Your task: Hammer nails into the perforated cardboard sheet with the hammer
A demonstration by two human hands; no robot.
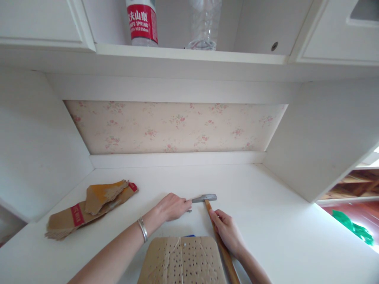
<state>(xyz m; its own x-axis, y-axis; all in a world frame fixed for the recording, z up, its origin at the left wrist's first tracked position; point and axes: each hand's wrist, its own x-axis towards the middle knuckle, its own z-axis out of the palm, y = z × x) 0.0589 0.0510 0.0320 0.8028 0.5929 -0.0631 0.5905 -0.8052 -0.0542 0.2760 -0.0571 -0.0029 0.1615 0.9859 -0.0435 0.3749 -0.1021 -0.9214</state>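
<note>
In my right hand (226, 228) is the wooden handle of a hammer (207, 202), fingers wrapped around it below the head. The hammer's grey metal head lies close above the white surface, its tapered end reaching my left fingertips. My left hand (174, 206), with a silver bracelet at the wrist, is closed. A small thin metal tip shows under its fingers, but what it holds is mostly hidden. Nearest to me, between my forearms, is a brown board (183, 262) full of small holes, with one pale dot near its far edge.
Torn brown paper packaging (79, 213) lies at the left of the white tabletop (284, 228). A bit of something blue (190, 236) peeks out behind the board. Overhead, a shelf (189, 54) bears a red-labelled bottle (142, 23) and a clear bottle (204, 25). White side panels flank the tabletop.
</note>
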